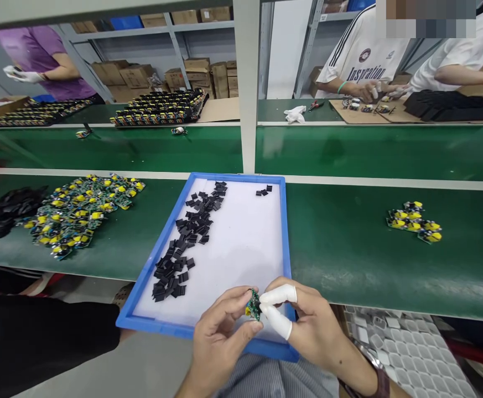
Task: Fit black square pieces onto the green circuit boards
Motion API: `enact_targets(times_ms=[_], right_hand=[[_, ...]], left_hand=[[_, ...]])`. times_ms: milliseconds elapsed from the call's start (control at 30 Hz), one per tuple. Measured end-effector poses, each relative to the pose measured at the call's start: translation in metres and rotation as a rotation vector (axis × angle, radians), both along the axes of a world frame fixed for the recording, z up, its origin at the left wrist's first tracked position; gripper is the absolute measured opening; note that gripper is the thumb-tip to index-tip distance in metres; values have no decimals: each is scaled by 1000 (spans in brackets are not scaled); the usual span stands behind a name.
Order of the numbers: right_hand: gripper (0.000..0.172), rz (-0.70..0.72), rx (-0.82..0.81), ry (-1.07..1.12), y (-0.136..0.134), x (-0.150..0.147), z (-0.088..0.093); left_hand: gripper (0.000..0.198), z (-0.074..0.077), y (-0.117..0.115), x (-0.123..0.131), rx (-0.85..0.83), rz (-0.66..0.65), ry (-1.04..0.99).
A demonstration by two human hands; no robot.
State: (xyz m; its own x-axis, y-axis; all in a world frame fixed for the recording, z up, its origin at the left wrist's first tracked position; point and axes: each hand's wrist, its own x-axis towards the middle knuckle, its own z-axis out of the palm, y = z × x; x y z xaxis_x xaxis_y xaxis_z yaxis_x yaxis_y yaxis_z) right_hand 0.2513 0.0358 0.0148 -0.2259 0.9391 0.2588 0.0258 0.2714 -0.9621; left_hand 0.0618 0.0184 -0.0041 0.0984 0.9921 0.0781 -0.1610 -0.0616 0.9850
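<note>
Holding a board [252, 307] over the near right of the tray [286, 232].
Gripping its edges with left hand [218, 329]; pinching a dark part [260, 304] on it with right hand [313, 326], white-capped at the fingertips. Strewn along the tray's left, black pieces [195, 224]; heaped farther left, more boards [79, 215].

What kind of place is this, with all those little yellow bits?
Probably an electronics factory: circuit boards piled on a green bench, a tray of black parts, and shelves of boxes beyond.
</note>
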Motion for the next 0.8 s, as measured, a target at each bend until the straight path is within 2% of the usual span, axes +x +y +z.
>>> enact_targets(times_ms=[133, 300, 500, 700, 800], right_hand=[[18, 59, -54, -6, 9, 3, 6], [19, 105, -80, 19, 13, 2, 4], [21, 36, -61, -54, 7, -1, 5], [22, 136, -135, -59, 11, 6, 11], [22, 107, -168, -104, 13, 6, 11]], left_hand=[[41, 1, 2, -2, -23, -20, 4], [40, 2, 4, -3, -20, -35, 39], [40, -1, 3, -3, -34, -62, 24], [41, -1, 4, -2, -71, -115, -21], [40, 0, 6, -2, -87, -115, -19]])
